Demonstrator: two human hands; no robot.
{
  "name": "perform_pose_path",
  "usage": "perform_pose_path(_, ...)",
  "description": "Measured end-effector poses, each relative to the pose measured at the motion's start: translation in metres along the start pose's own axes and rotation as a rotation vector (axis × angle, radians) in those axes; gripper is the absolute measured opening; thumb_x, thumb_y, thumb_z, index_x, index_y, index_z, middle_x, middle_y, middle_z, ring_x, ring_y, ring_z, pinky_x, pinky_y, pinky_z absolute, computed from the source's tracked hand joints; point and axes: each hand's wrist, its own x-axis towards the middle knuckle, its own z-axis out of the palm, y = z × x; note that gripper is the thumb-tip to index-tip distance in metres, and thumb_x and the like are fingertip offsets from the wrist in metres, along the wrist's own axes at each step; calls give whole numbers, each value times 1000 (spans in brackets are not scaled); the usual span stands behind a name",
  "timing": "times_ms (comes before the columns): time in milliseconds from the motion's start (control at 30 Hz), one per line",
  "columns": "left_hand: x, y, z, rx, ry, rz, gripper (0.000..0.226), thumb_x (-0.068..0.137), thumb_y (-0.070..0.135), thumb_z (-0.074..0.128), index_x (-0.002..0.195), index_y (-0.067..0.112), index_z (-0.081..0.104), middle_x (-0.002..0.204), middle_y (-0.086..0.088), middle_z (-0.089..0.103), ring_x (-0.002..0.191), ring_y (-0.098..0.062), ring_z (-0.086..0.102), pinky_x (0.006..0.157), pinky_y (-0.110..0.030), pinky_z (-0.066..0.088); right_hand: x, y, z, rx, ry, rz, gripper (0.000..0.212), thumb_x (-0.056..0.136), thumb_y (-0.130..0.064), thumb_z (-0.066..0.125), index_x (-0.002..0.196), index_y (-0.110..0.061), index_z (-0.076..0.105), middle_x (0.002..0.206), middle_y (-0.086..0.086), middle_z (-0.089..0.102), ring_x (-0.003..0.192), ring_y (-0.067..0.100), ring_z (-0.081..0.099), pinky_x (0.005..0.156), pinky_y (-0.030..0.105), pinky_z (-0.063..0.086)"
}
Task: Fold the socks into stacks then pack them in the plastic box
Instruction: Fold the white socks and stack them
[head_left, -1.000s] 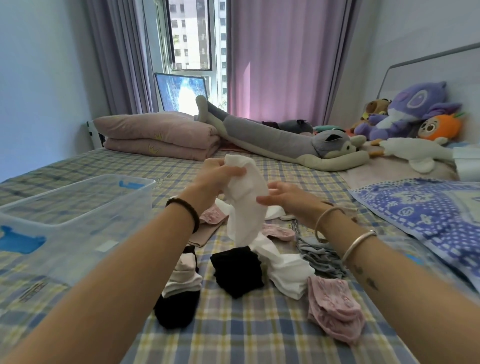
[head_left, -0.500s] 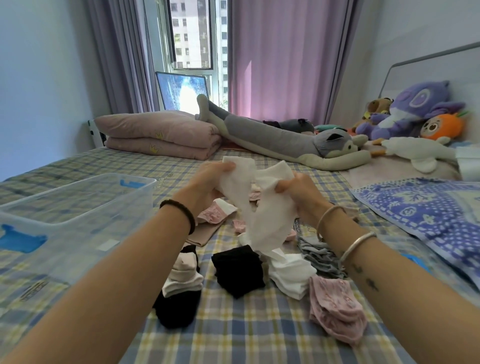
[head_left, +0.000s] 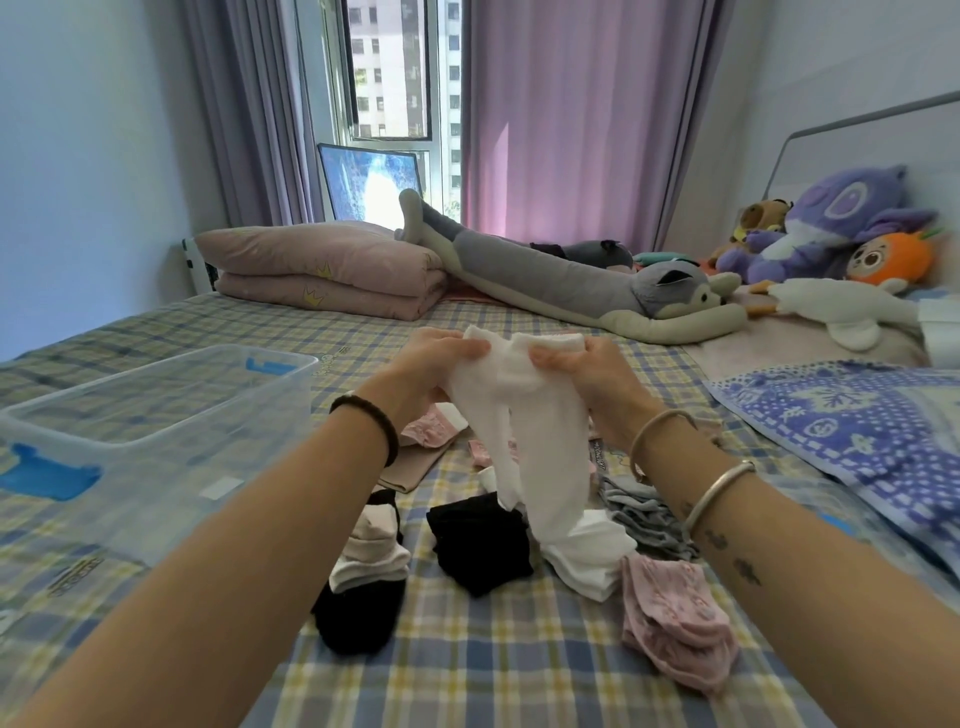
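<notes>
While the clear plastic box (head_left: 156, 426) sits open at the left of the frame on the plaid bedsheet (head_left: 467, 675), nothing is visible inside it; packing not yet begun. Sorted sock piles lie lower centre: black stack (head_left: 480, 540), white stack (head_left: 592, 556), pink stack (head_left: 675, 629), and a mixed cream-over-black stack (head_left: 363, 582). A grey pile (head_left: 644, 514) lies partly behind the right forearm.

Item in hand: pair of white socks (head_left: 524, 431), centre frame, held up by the cuffs, toes hanging down to the piles. Judged light, limp, thin knit; no stiffness, will sag and slide apart unless pinched. Best hold: cuff edges, both layers together.

Left hand (head_left: 426, 364): thumb and fingers closed, pinching the left cuff. Right hand (head_left: 592, 379): fingers curled shut, clamped on the right cuff. Both cuffs nearly level, just beside each other.
</notes>
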Motion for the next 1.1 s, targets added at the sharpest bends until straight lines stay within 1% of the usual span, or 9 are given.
perform_pose_path(133, -3, 1, 0, 15, 3, -4, 26, 87, 12, 60, 110, 1, 62, 88, -9, 65, 71, -17, 61, 64, -29, 52, 4, -2, -1, -99, 144, -101, 12, 84, -13, 62, 96, -14, 61, 89, 6, 63, 72, 14, 59, 62, 28, 51)
perform_pose_path(333, -3, 4, 5, 13, 35, -22, 31, 88, 12, 58, 116, -2, 57, 93, -12, 63, 79, -21, 60, 68, -32, 51, 5, -4, -1, -407, 457, -182, 22, 84, -19, 61, 104, -9, 64, 103, 9, 65, 93, 23, 58, 85, 38, 48)
perform_pose_path(467, -5, 7, 20, 20, 41, -39, 29, 91, 12, 53, 116, -1, 54, 102, -17, 60, 87, -27, 59, 65, -35, 52, -2, -5, 15, -456, 343, -276, 20, 83, -21, 63, 99, -10, 61, 92, 2, 59, 87, 18, 57, 77, 31, 48)
perform_pose_path(567, -9, 11, 29, 21, 10, -22, 15, 92, 14, 47, 92, 6, 59, 78, -8, 58, 66, -19, 57, 48, -28, 49, -9, -5, 29, -491, 232, -317, 29, 83, -30, 63, 104, -9, 62, 104, 5, 64, 97, 19, 59, 84, 31, 48)
perform_pose_path(667, -11, 13, 29, -30, -26, -15, 19, 95, 19, 42, 91, 8, 57, 76, -7, 57, 64, -17, 55, 52, -29, 47, -10, -6, 32, -483, 198, -324, 29, 84, -30, 62, 104, -10, 63, 101, 4, 62, 91, 16, 57, 77, 25, 43)
perform_pose_path(833, -14, 13, 20, 34, -120, 25, 18, 90, 27, 54, 91, 10, 61, 76, -2, 61, 65, -13, 58, 46, -22, 48, -12, -10, 29, -207, 59, -207, 23, 90, -14, 45, 95, -5, 66, 100, 15, 64, 94, 26, 61, 81, 41, 55)
perform_pose_path(933, -14, 11, 14, 132, -118, 68, 15, 90, 20, 56, 99, 8, 60, 81, -2, 60, 67, -13, 57, 50, -21, 46, -8, -9, 20, -225, 60, -224, 25, 86, 0, 42, 88, -9, 66, 102, 13, 64, 78, 16, 59, 66, 28, 54)
perform_pose_path(1033, -17, 16, 12, 202, -88, 82, 9, 89, 15, 54, 88, 11, 62, 76, -1, 58, 64, -12, 54, 51, -21, 42, -3, -7, 8, -364, 108, -287, 32, 80, -4, 55, 111, -12, 55, 108, 0, 51, 88, 11, 51, 77, 28, 45)
perform_pose_path(1100, -18, 21, 13, 194, -68, 100, 15, 86, 12, 52, 74, 14, 60, 67, -1, 57, 57, -11, 54, 46, -18, 42, -2, -7, 3, -369, -44, -216, 48, 78, -4, 56, 125, -14, 47, 117, 0, 46, 105, 15, 46, 83, 30, 41)
